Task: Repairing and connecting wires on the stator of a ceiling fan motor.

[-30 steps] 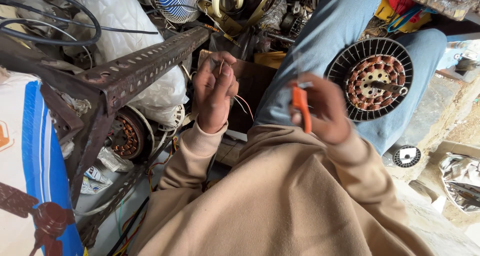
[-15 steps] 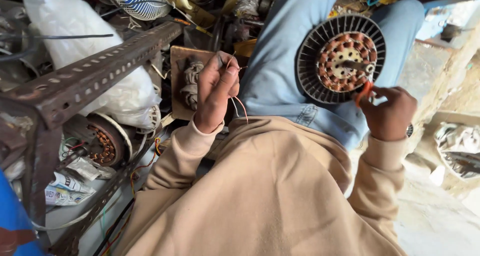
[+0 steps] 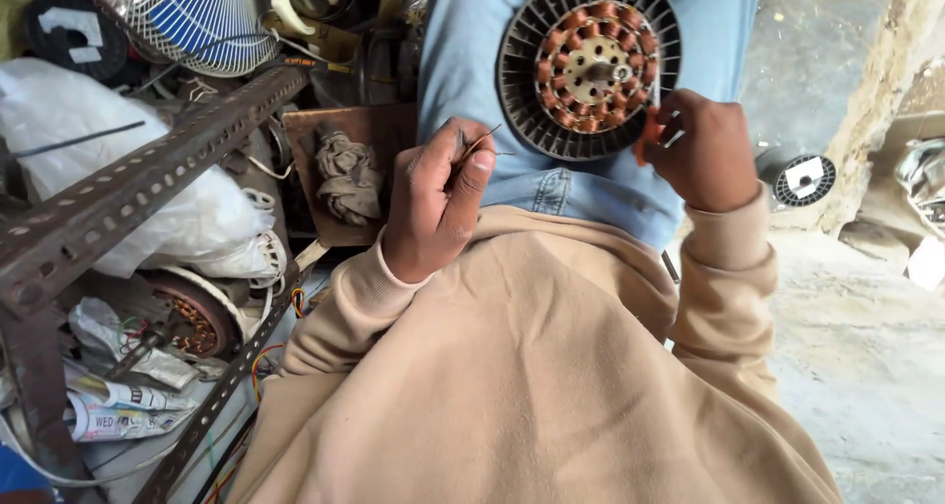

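The person's left hand (image 3: 438, 199) rests on the blue denim lap (image 3: 472, 61), its fingers curled shut with thumb and forefinger pinching a thin strand of wire (image 3: 480, 146) that pokes up and to the right from the fingertips. Half a second earlier this hand was in much the same curled pose with a loop of wire hanging below it; now only the short stiff end shows above the thumb.

The round fan motor stator (image 3: 589, 63), a dark finned ring around copper coils and a metal hub, lies on the lap near the top edge of the view, just right of the left hand. The right hand (image 3: 701, 152) is closed around an orange-handled tool (image 3: 646, 136) and sits against the stator's lower right rim. A second ago that hand held the orange tool upright in the middle of the lap, well away from the stator; it has since moved out to the stator's edge.

To the left, a rusty perforated angle-iron rack (image 3: 148, 184) crosses the scene, with a white plastic bag (image 3: 187, 219) behind it and a crumpled rag (image 3: 346, 177) on a brown board beside the left hand. A fan guard (image 3: 177, 17) sits at the top left corner.
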